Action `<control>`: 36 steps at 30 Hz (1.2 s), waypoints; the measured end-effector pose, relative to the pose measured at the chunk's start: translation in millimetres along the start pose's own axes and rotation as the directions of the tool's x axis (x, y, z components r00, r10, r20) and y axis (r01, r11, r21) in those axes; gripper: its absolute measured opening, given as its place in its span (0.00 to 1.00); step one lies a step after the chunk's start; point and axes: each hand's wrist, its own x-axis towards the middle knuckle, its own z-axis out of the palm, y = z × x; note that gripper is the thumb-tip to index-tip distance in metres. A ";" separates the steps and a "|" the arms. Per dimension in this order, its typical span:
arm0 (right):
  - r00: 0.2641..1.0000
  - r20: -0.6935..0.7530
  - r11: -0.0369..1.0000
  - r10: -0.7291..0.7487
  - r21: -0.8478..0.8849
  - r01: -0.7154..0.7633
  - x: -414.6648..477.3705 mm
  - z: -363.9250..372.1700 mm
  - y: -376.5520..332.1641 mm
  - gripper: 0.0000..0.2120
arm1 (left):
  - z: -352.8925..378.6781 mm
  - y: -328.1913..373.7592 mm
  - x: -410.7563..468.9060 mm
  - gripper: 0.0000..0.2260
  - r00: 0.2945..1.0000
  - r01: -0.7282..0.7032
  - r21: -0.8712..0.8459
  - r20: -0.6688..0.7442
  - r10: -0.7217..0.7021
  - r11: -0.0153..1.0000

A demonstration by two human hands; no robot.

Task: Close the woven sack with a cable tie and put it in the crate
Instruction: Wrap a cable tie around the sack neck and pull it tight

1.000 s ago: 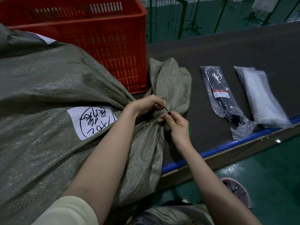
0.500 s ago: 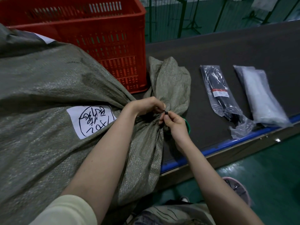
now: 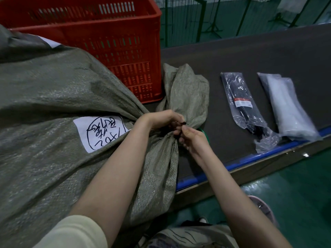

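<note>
A large grey-green woven sack [image 3: 53, 97] with a white handwritten label [image 3: 100, 133] fills the left half of the view, lying on the dark belt. Its neck is bunched at the centre and the loose top [image 3: 186, 92] fans out beyond. My left hand [image 3: 161, 119] grips the bunched neck. My right hand [image 3: 191, 138] pinches the black cable tie [image 3: 183, 123] right at the neck, fingertips touching the left hand. The tie's loop is hidden by the fingers. The red slatted crate [image 3: 111, 42] stands behind the sack.
On the dark belt [image 3: 250, 56] to the right lie a clear bag of black cable ties [image 3: 241, 102] and a bag of white ones [image 3: 288, 108]. A blue edge strip [image 3: 232, 165] borders the belt. Green floor and my shoes are below.
My right hand has moved up and closer to the left hand at the sack's neck, and the tie's short black end now sits between the fingertips of both hands.
</note>
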 end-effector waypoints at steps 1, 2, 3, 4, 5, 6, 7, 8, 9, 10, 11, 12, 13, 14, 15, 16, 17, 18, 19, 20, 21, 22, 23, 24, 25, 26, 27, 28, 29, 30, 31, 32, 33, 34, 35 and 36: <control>1.000 -0.015 0.998 0.023 0.065 -0.022 0.7 -1.7 1.1 0.10 | 0.6 0.6 0.1 0.04 1.000 -0.015 0.012 -0.018 0.016 1.000; 0.999 -0.027 0.992 0.044 0.116 -0.041 1.4 -2.5 2.3 0.09 | 0.4 1.0 0.2 0.03 0.999 -0.034 0.018 -0.028 0.035 0.999; 0.997 -0.040 0.987 0.059 0.150 -0.052 1.7 -3.9 3.5 0.09 | 0.3 1.7 -0.4 0.02 0.999 -0.045 0.046 -0.017 0.045 0.998; 0.996 -0.057 0.986 0.064 0.159 -0.054 1.9 -4.1 4.4 0.09 | -0.9 1.6 -0.6 0.02 0.998 -0.058 0.079 -0.005 0.058 0.995; 0.995 -0.081 0.989 0.058 0.139 -0.046 1.7 -4.4 4.6 0.10 | -1.8 1.0 -1.2 0.06 0.998 -0.063 0.113 0.001 0.063 0.992; 0.993 -0.109 0.995 0.047 0.097 -0.036 1.0 -4.3 3.7 0.10 | -2.8 0.4 -1.3 0.08 0.997 -0.072 0.130 -0.004 0.073 0.989; 0.990 -0.137 0.998 0.036 0.049 -0.030 0.1 -4.5 1.9 0.11 | -3.8 -0.2 -1.3 0.08 0.997 -0.074 0.136 -0.009 0.076 0.988; 0.987 -0.160 0.999 0.032 0.013 -0.030 -1.1 -4.5 -0.8 0.12 | -4.5 -0.1 -1.2 0.08 0.996 -0.081 0.142 -0.015 0.085 0.987; 0.984 -0.172 0.999 0.038 -0.007 -0.039 -2.5 -4.6 -4.0 0.14 | -4.8 0.5 -1.3 0.08 0.996 -0.081 0.154 -0.022 0.086 0.985; 0.985 -0.165 0.998 0.047 -0.025 -0.052 -3.6 -4.8 -6.9 0.17 | -5.5 0.7 -1.2 0.09 0.995 -0.082 0.171 -0.033 0.089 0.982; 0.988 -0.145 0.997 0.049 -0.055 -0.057 -4.5 -4.4 -9.1 0.18 | -6.2 1.1 -1.8 0.08 0.995 -0.079 0.195 -0.045 0.089 0.978; 0.992 -0.124 0.995 0.038 -0.091 -0.049 -5.4 -3.2 -10.2 0.17 | -6.4 1.7 -2.1 0.07 0.994 -0.085 0.212 -0.056 0.098 0.974; 0.994 -0.108 0.994 0.019 -0.109 -0.031 -6.1 -1.6 -10.7 0.16 | -6.7 2.4 -2.7 0.07 0.992 -0.088 0.229 -0.068 0.106 0.970; 0.995 -0.098 0.994 0.005 -0.105 -0.016 -6.1 0.3 -10.8 0.14 | -7.4 2.5 -2.7 0.07 0.990 -0.093 0.235 -0.085 0.116 0.968; 0.996 -0.094 0.997 0.006 -0.077 -0.013 -6.2 1.5 -11.3 0.14 | -7.7 2.6 -2.9 0.07 0.987 -0.097 0.231 -0.106 0.124 0.968; 0.995 -0.094 0.999 0.021 -0.039 -0.025 -6.3 2.6 -12.5 0.14 | -8.1 2.3 -2.5 0.08 0.984 -0.103 0.220 -0.122 0.132 0.970; 0.995 -0.093 0.999 0.043 -0.004 -0.044 -6.8 2.5 -13.8 0.15 | -8.0 2.0 -2.1 0.08 0.982 -0.106 0.217 -0.132 0.137 0.970; 0.994 -0.091 0.998 0.067 0.018 -0.066 -6.8 2.5 -14.7 0.15 | -7.5 1.4 -2.0 0.08 0.981 -0.105 0.217 -0.138 0.137 0.970; 0.992 -0.087 0.996 0.091 0.027 -0.089 -6.4 2.5 -15.1 0.16 | -7.1 1.2 -2.4 0.07 0.980 -0.098 0.228 -0.146 0.134 0.969; 0.990 -0.083 0.994 0.111 0.024 -0.109 -6.3 2.6 -16.0 0.17 | -6.6 1.4 -2.9 0.06 0.979 -0.092 0.239 -0.154 0.132 0.967; 0.989 -0.082 0.992 0.123 0.006 -0.123 -5.8 3.5 -15.8 0.17 | -6.9 0.0 -3.4 0.07 0.978 -0.088 0.251 -0.160 0.131 0.964; 0.989 -0.083 0.992 0.122 -0.019 -0.124 -5.0 3.7 -16.0 0.18 | -6.5 0.0 -4.0 0.08 0.978 -0.084 0.262 -0.162 0.130 0.961; 0.991 -0.084 0.993 0.109 -0.036 -0.112 -4.1 3.0 -15.3 0.18 | -5.9 -0.3 -5.0 0.08 0.979 -0.081 0.273 -0.160 0.128 0.958; 0.993 -0.081 0.996 0.085 -0.034 -0.088 -3.5 2.4 -15.4 0.17 | -5.5 0.3 -5.9 0.08 0.979 -0.084 0.278 -0.158 0.132 0.957; 0.996 -0.073 0.998 0.057 -0.014 -0.058 -3.6 1.9 -15.5 0.17 | -5.5 0.3 -6.4 0.08 0.977 -0.089 0.277 -0.161 0.137 0.957; 0.997 -0.071 1.000 0.030 0.003 -0.029 -4.2 1.3 -15.3 0.16 | -4.5 0.4 -6.9 0.09 0.975 -0.094 0.270 -0.171 0.144 0.958; 0.996 -0.085 1.000 0.004 -0.004 -0.004 -5.3 1.4 -15.4 0.17 | -4.2 1.2 -7.4 0.09 0.972 -0.093 0.276 -0.183 0.147 0.957; 0.993 -0.118 0.999 -0.017 -0.035 0.013 -6.3 1.5 -14.5 0.17 | -3.6 0.5 -7.0 0.09 0.971 -0.086 0.285 -0.191 0.144 0.955; 0.987 -0.156 0.998 -0.037 -0.060 0.028 -7.4 1.6 -14.1 0.17 | -3.7 0.9 -6.9 0.09 0.971 -0.074 0.303 -0.196 0.138 0.950; 0.981 -0.187 0.997 -0.052 -0.070 0.039 -8.6 1.4 -14.0 0.17 | -3.7 1.5 -7.1 0.09 0.971 -0.061 0.322 -0.199 0.131 0.945; 0.977 -0.207 0.996 -0.056 -0.074 0.042 -9.4 1.6 -14.0 0.17 | -4.6 2.1 -7.8 0.09 0.972 -0.046 0.343 -0.201 0.121 0.938; 0.975 -0.216 0.996 -0.054 -0.077 0.039 -9.9 1.8 -14.3 0.18 | -6.3 3.2 -8.6 0.08 0.973 -0.028 0.366 -0.205 0.110 0.930; 0.974 -0.220 0.996 -0.051 -0.081 0.034 -10.3 1.9 -14.7 0.18 | -8.1 5.4 -9.8 0.07 0.973 -0.009 0.393 -0.210 0.100 0.919; 0.974 -0.222 0.996 -0.048 -0.083 0.030 -10.5 2.4 -15.0 0.18 | -9.7 8.0 -10.9 0.06 0.973 0.007 0.419 -0.211 0.090 0.908; 0.974 -0.223 0.997 -0.044 -0.077 0.027 -10.3 2.8 -15.3 0.19 | -10.8 11.2 -12.1 0.05 0.975 0.018 0.444 -0.208 0.083 0.896; 0.974 -0.222 0.998 -0.040 -0.063 0.027 -10.3 3.5 -15.7 0.19 | -11.6 14.3 -12.9 0.04 0.975 0.027 0.472 -0.206 0.080 0.881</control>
